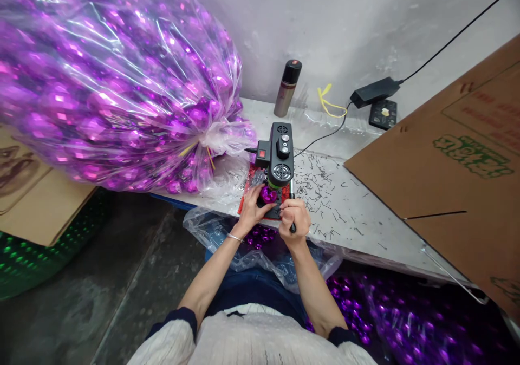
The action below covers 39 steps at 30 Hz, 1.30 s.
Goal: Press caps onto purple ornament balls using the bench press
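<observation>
A shiny purple ball [268, 194] sits under the head of a small black bench machine [281, 151] with round vents and a red switch. My left hand [254, 208] curls around the ball's left and near side, thumb and fingers against it. With my right hand [294, 217] I grip the black-tipped lever handle [293, 227] at the machine's right side. The machine stands on a red and black base [268, 212], partly hidden by my hands. An open plastic bag [260, 254] with purple balls lies across my lap, below the table edge.
A huge clear bag of purple balls [122, 94] fills the left. Behind the machine stand a spray can [287, 89], a yellow tie [331, 105] and a power adapter [374, 92]. Small dark wire pieces [320, 191] litter the table. A cardboard box [455, 154] leans in from the right.
</observation>
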Motion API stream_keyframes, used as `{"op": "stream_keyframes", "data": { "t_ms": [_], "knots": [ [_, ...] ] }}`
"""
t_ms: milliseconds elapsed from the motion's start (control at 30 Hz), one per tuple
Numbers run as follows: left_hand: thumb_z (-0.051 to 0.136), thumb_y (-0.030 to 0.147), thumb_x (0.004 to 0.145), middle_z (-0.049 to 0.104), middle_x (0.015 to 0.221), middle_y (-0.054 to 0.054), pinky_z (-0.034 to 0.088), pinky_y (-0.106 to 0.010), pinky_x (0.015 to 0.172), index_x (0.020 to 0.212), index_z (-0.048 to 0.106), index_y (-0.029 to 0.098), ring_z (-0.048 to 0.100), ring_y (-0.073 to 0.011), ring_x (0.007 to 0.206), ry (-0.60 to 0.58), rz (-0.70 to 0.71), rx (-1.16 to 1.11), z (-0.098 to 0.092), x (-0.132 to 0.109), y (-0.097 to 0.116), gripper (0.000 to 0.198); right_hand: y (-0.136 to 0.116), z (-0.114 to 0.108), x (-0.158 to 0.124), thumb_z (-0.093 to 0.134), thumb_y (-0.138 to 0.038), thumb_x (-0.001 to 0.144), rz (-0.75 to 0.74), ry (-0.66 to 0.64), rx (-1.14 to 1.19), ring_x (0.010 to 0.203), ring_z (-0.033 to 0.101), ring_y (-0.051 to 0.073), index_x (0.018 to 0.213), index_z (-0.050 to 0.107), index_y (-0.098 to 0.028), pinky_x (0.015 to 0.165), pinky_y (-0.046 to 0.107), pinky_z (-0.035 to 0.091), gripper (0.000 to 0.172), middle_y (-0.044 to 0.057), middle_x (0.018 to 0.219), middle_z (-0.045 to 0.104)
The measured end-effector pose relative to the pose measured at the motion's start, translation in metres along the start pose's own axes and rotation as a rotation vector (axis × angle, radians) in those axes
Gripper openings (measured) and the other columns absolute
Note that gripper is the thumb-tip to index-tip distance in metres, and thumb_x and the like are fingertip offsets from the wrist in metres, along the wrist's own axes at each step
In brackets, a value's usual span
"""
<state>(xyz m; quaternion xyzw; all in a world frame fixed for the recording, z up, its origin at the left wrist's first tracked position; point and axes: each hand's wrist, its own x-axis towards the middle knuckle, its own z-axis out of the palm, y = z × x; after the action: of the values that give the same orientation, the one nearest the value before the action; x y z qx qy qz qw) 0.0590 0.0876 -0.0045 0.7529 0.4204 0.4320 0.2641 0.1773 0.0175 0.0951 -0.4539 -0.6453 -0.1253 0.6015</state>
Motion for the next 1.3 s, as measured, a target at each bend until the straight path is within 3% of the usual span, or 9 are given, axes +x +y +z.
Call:
{"op": "stream_keyframes", "data": {
  "t_ms": [300, 633, 767, 867, 1033, 1133, 1200, 1233, 1300],
  "knots": [
    [0.079, 0.050, 0.084, 0.068, 0.131, -0.016, 0.052, -0.050, 0.108, 0.138, 0.057, 0.019, 0.065, -0.0318, 0.124, -0.006, -0.012, 0.010, -0.001, 0.000, 0.001, 0.065, 0.006, 0.010, -0.016, 0.040, -0.023, 0.102, 0.025, 0.067, -0.021, 0.065, 0.057, 0.015, 0.083, 0.051, -0.025, 0.071, 0.035, 0.049, 0.022, 0.000, 0.075, 0.061],
    [0.078, 0.051, 0.085, 0.068, 0.130, -0.017, 0.052, -0.051, 0.106, 0.137, 0.057, 0.019, 0.066, -0.0323, 0.122, -0.008, -0.018, 0.014, -0.002, 0.000, 0.003, 0.065, 0.015, 0.014, -0.025, 0.037, -0.023, 0.103, -0.084, 0.025, -0.051, 0.066, 0.059, 0.013, 0.082, 0.048, -0.024, 0.066, 0.032, 0.050, 0.024, -0.001, 0.076, 0.059],
    [0.077, 0.054, 0.085, 0.068, 0.132, -0.017, 0.052, -0.051, 0.107, 0.138, 0.056, 0.018, 0.065, -0.0328, 0.124, -0.020, -0.014, 0.011, -0.003, 0.002, 0.003, 0.067, 0.007, 0.008, -0.011, 0.040, -0.020, 0.101, -0.004, 0.079, 0.004, 0.063, 0.056, 0.014, 0.080, 0.050, -0.024, 0.061, 0.030, 0.046, 0.024, 0.000, 0.073, 0.059],
    [0.074, 0.053, 0.088, 0.067, 0.134, -0.018, 0.051, -0.052, 0.109, 0.140, 0.054, 0.018, 0.065, -0.0330, 0.126, -0.022, 0.000, 0.019, -0.004, 0.000, 0.004, 0.066, -0.004, -0.001, 0.010, 0.046, -0.015, 0.098, 0.044, 0.030, -0.001, 0.065, 0.060, 0.015, 0.080, 0.054, -0.024, 0.061, 0.030, 0.046, 0.021, 0.000, 0.073, 0.062],
    [0.061, 0.044, 0.098, 0.062, 0.142, -0.019, 0.047, -0.053, 0.114, 0.150, 0.045, 0.019, 0.059, -0.0316, 0.136, -0.080, 0.170, 0.114, -0.011, -0.037, 0.011, 0.060, -0.011, -0.011, 0.024, 0.048, -0.011, 0.095, 0.041, -0.030, -0.025, 0.066, 0.062, 0.015, 0.079, 0.057, -0.024, 0.063, 0.030, 0.047, 0.022, 0.001, 0.072, 0.064],
    [0.066, 0.057, 0.091, 0.058, 0.147, -0.022, 0.045, -0.056, 0.116, 0.157, 0.035, 0.017, 0.055, -0.0343, 0.140, -0.116, 0.303, 0.174, -0.019, -0.069, 0.012, 0.083, -0.008, -0.010, 0.015, 0.048, -0.010, 0.096, 0.009, -0.054, -0.034, 0.067, 0.063, 0.015, 0.079, 0.055, -0.024, 0.063, 0.029, 0.048, 0.022, 0.001, 0.073, 0.064],
    [0.066, 0.067, 0.086, 0.054, 0.150, -0.024, 0.045, -0.056, 0.116, 0.160, 0.029, 0.015, 0.053, -0.0364, 0.142, -0.105, 0.329, 0.197, -0.026, -0.076, 0.009, 0.098, -0.006, -0.008, 0.008, 0.047, -0.010, 0.095, 0.011, -0.048, -0.021, 0.068, 0.063, 0.015, 0.079, 0.054, -0.024, 0.063, 0.029, 0.049, 0.023, 0.001, 0.074, 0.064],
    [0.064, 0.066, 0.089, 0.053, 0.151, -0.024, 0.044, -0.056, 0.116, 0.160, 0.029, 0.015, 0.052, -0.0362, 0.142, -0.083, 0.304, 0.210, -0.029, -0.072, 0.006, 0.095, -0.005, -0.007, 0.006, 0.047, -0.009, 0.095, 0.012, -0.042, -0.010, 0.069, 0.063, 0.015, 0.079, 0.054, -0.024, 0.063, 0.029, 0.049, 0.023, 0.000, 0.074, 0.064],
    [0.054, 0.051, 0.099, 0.055, 0.151, -0.022, 0.042, -0.055, 0.117, 0.156, 0.038, 0.016, 0.052, -0.0338, 0.142, -0.014, 0.181, 0.247, -0.036, -0.048, -0.003, 0.069, -0.003, -0.005, 0.002, 0.047, -0.008, 0.094, 0.011, -0.029, 0.010, 0.068, 0.063, 0.015, 0.079, 0.055, -0.024, 0.063, 0.029, 0.049, 0.023, 0.000, 0.073, 0.063]
  ]
}}
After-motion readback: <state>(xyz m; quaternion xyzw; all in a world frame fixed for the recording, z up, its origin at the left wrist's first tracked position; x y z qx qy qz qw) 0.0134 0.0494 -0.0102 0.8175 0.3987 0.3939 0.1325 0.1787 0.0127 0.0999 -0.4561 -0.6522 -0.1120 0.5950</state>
